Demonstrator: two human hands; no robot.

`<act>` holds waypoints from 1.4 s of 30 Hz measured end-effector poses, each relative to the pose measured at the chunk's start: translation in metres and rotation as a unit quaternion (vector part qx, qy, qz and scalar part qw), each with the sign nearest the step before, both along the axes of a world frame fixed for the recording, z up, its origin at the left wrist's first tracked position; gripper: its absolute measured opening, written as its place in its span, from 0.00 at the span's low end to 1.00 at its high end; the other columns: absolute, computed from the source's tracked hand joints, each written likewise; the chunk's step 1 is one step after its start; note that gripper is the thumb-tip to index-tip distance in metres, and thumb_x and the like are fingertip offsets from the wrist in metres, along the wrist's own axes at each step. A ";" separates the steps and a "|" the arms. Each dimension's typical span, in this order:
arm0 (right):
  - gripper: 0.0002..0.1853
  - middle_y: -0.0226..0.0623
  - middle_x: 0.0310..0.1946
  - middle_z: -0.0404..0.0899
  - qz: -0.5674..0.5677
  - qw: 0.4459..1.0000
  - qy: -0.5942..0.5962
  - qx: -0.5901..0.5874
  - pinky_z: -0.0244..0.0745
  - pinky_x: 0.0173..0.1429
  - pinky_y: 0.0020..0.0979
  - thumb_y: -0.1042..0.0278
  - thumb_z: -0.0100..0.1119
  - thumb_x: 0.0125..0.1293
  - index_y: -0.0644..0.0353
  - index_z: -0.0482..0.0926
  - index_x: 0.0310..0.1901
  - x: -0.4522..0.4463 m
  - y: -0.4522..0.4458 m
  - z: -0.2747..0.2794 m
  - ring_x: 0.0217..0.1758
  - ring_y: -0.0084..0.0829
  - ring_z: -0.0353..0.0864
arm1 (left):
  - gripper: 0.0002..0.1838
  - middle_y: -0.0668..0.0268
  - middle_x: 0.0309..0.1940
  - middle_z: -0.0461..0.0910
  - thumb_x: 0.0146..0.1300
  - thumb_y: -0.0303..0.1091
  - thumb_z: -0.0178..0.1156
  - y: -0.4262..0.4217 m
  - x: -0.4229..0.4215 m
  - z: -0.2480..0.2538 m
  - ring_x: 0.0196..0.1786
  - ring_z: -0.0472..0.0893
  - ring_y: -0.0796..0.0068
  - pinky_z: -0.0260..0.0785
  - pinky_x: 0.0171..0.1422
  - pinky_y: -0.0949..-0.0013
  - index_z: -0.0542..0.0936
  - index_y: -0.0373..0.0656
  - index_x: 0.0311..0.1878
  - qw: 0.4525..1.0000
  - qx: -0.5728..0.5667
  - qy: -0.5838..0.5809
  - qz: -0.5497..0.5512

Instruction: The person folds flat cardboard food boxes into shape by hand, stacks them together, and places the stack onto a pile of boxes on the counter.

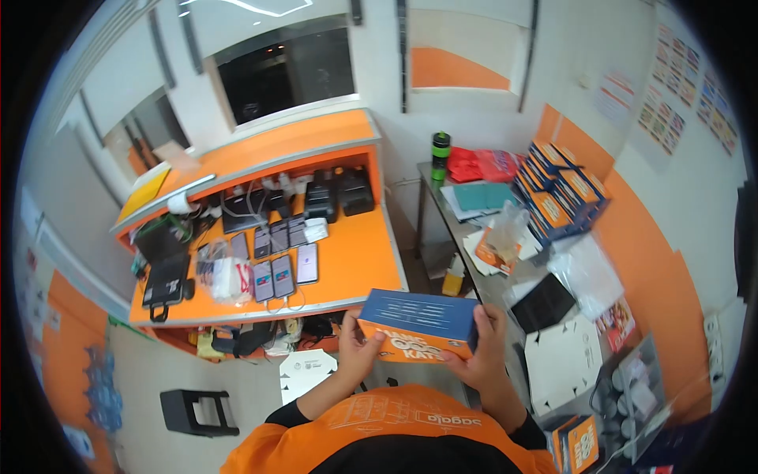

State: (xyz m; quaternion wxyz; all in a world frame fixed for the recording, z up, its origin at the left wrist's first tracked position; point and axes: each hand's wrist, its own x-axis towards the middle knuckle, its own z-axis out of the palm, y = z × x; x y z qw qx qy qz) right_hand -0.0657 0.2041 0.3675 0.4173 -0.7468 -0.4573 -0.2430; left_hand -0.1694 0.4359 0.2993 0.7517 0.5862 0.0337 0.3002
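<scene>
A blue and orange cardboard box (418,316) with white lettering is held level in front of my chest. My left hand (358,354) grips its left end, with the thumb on the orange front. Around the right end is my right hand (483,351), its thumb along the lower front edge. The blue face with lines of small print points up, and the box looks closed. Both hands' fingers are partly hidden behind it. Below the left forearm lies a flat white carton (308,373).
An orange counter (355,253) with several phones (307,263), a laptop (164,276) and printers stands ahead left. The metal side table (442,201) on the right bears stacked blue-orange boxes (580,193), a bottle (440,158) and a white carton sheet (562,363). A black stool (185,412) stands on the floor.
</scene>
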 end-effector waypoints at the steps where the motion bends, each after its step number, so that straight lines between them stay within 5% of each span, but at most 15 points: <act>1: 0.53 0.58 0.61 0.63 -0.002 1.000 0.006 0.001 0.73 0.60 0.50 0.48 0.79 0.56 0.54 0.58 0.77 0.000 0.000 0.001 0.58 0.54 0.73 | 0.25 0.61 0.54 0.78 0.70 0.39 0.70 -0.001 -0.001 0.002 0.59 0.78 0.74 0.73 0.64 0.67 0.67 0.41 0.60 1.000 -0.003 0.017 -0.001; 14: 0.50 0.58 0.62 0.62 0.017 0.999 0.035 0.001 0.70 0.64 0.50 0.55 0.72 0.59 0.57 0.55 0.79 0.007 0.002 0.001 0.62 0.54 0.70 | 0.17 0.62 0.48 0.82 0.72 0.37 0.66 -0.008 -0.004 0.023 0.53 0.82 0.76 0.80 0.52 0.69 0.75 0.39 0.55 0.991 0.055 0.118 0.035; 17: 0.50 0.59 0.64 0.62 0.028 0.998 0.050 0.001 0.67 0.67 0.51 0.57 0.71 0.60 0.61 0.54 0.79 0.009 0.003 -0.001 0.64 0.55 0.69 | 0.17 0.62 0.50 0.83 0.74 0.37 0.64 -0.007 -0.006 0.024 0.52 0.83 0.75 0.79 0.57 0.69 0.76 0.36 0.58 0.989 0.047 0.136 0.025; 20: 0.49 0.59 0.64 0.62 0.039 0.997 0.065 0.003 0.66 0.68 0.52 0.60 0.70 0.61 0.65 0.54 0.78 0.007 0.007 0.001 0.65 0.56 0.68 | 0.20 0.56 0.63 0.77 0.76 0.37 0.60 -0.010 -0.011 0.035 0.58 0.81 0.73 0.75 0.63 0.70 0.75 0.33 0.64 0.985 0.021 0.169 0.010; 22: 0.47 0.59 0.64 0.62 0.041 0.996 0.074 0.002 0.66 0.69 0.52 0.62 0.69 0.62 0.67 0.53 0.78 0.008 0.009 -0.001 0.65 0.57 0.68 | 0.24 0.54 0.71 0.68 0.78 0.37 0.58 -0.011 -0.006 0.030 0.67 0.75 0.71 0.68 0.70 0.69 0.70 0.33 0.70 0.994 0.047 0.100 0.020; 26: 0.43 0.54 0.68 0.62 0.066 0.989 0.134 0.013 0.66 0.72 0.41 0.63 0.57 0.73 0.68 0.45 0.80 0.008 0.012 0.000 0.69 0.42 0.69 | 0.31 0.53 0.80 0.53 0.80 0.38 0.53 -0.008 0.000 0.004 0.80 0.57 0.68 0.54 0.81 0.64 0.60 0.34 0.79 0.996 -0.004 0.042 -0.078; 29: 0.41 0.54 0.72 0.59 0.119 0.961 0.243 0.056 0.64 0.74 0.40 0.61 0.50 0.78 0.67 0.40 0.81 0.002 0.015 0.004 0.73 0.39 0.65 | 0.35 0.53 0.80 0.53 0.81 0.39 0.51 -0.009 -0.004 0.014 0.83 0.51 0.65 0.45 0.84 0.60 0.50 0.35 0.82 0.991 0.026 0.049 -0.121; 35: 0.40 0.54 0.76 0.54 0.170 0.932 0.319 0.037 0.56 0.79 0.39 0.63 0.44 0.81 0.70 0.34 0.81 0.003 0.009 0.005 0.76 0.41 0.62 | 0.41 0.49 0.82 0.49 0.82 0.46 0.45 0.013 0.001 -0.014 0.84 0.49 0.55 0.43 0.85 0.57 0.37 0.38 0.84 0.969 0.153 0.151 -0.121; 42: 0.40 0.50 0.79 0.50 0.178 0.848 0.498 0.032 0.52 0.81 0.36 0.58 0.41 0.84 0.67 0.31 0.82 -0.001 -0.008 -0.039 0.79 0.37 0.57 | 0.43 0.44 0.83 0.46 0.82 0.51 0.44 0.014 -0.006 0.000 0.84 0.52 0.51 0.45 0.84 0.61 0.33 0.41 0.84 0.957 0.116 0.198 -0.179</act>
